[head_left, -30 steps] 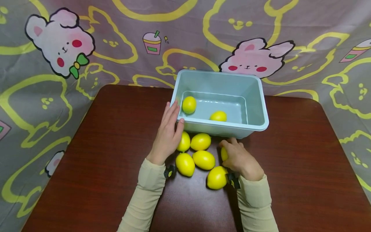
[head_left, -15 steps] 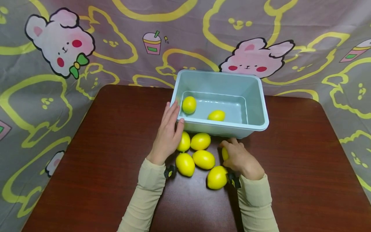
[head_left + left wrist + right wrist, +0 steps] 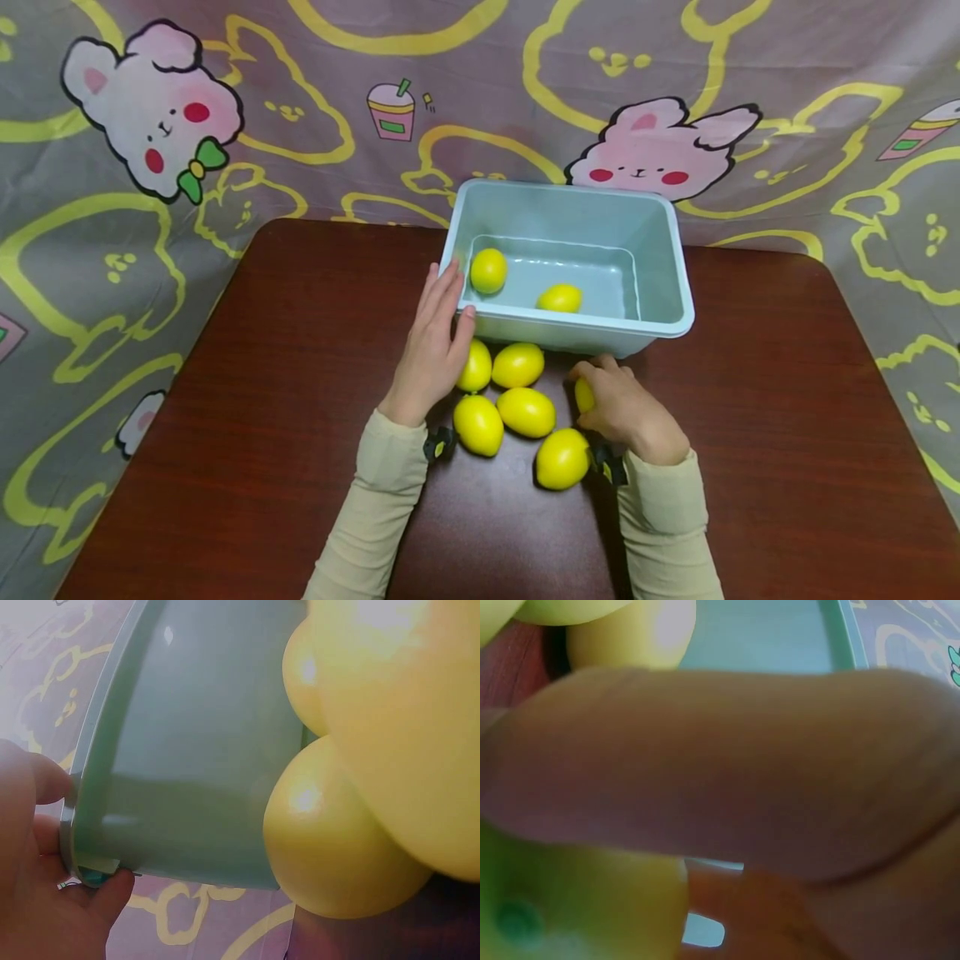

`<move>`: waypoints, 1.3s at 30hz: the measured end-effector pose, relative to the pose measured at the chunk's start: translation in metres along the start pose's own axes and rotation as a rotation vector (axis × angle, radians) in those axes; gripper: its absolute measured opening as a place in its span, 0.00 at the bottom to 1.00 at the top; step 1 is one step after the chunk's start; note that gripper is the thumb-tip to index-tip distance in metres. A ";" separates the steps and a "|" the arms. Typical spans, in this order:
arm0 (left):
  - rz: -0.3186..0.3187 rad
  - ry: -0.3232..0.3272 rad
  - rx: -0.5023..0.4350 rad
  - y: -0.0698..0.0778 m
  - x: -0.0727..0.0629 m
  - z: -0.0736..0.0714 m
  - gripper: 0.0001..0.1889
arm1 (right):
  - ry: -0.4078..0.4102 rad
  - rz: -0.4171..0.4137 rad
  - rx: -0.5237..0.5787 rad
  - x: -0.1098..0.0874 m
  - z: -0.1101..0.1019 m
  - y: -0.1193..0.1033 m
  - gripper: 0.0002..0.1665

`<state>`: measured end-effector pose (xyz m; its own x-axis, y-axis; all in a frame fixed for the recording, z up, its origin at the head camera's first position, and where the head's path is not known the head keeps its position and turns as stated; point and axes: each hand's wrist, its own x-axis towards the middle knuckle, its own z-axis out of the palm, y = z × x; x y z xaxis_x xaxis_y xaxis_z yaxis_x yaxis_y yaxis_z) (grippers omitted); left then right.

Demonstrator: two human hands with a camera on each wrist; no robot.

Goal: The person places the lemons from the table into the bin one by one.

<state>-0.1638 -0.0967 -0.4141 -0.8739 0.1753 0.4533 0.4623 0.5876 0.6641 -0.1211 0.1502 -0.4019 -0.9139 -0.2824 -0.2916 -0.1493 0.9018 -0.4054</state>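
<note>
In the head view my left hand [image 3: 427,358] holds the front left corner of a pale blue plastic bin [image 3: 570,329]. The left wrist view shows the thumb on the rim and fingertips [image 3: 114,896] round the corner. My right hand [image 3: 626,408], in front of the bin, grips a yellow lemon [image 3: 584,396] at table level, mostly hidden by the hand. Up close in the right wrist view, a finger crosses above that lemon [image 3: 592,900]. Inside the bin lie two lemons, one at the left [image 3: 488,271] and another near the front wall [image 3: 559,297].
Several loose lemons [image 3: 527,412] are grouped between the hands on the dark brown table [image 3: 322,400]. One lemon [image 3: 562,459] sits beside the right wrist. Behind the bin hangs a cartoon-printed cloth [image 3: 465,83].
The lemon near the bin's front wall has rolled slightly left. My right hand has shifted a little to the right with its lemon. My left hand stays at the corner.
</note>
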 end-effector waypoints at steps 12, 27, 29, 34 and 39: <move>0.001 0.000 0.004 0.000 0.000 0.000 0.26 | 0.053 -0.030 0.024 -0.001 -0.002 0.003 0.28; 0.004 0.007 0.001 0.000 0.000 0.000 0.27 | 0.156 -0.108 0.051 -0.007 -0.008 0.000 0.29; 0.004 0.008 0.003 0.001 -0.001 0.000 0.27 | 0.161 -0.117 0.051 -0.008 -0.009 0.000 0.29; 0.002 0.008 0.005 0.000 0.000 0.000 0.26 | 0.170 -0.141 0.052 -0.010 -0.009 0.000 0.30; 0.000 0.005 0.004 0.001 0.000 0.000 0.26 | 0.186 -0.168 0.055 -0.012 -0.011 -0.001 0.30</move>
<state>-0.1633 -0.0963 -0.4140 -0.8732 0.1710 0.4564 0.4616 0.5904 0.6620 -0.1146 0.1564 -0.3888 -0.9327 -0.3567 -0.0536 -0.2885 0.8268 -0.4828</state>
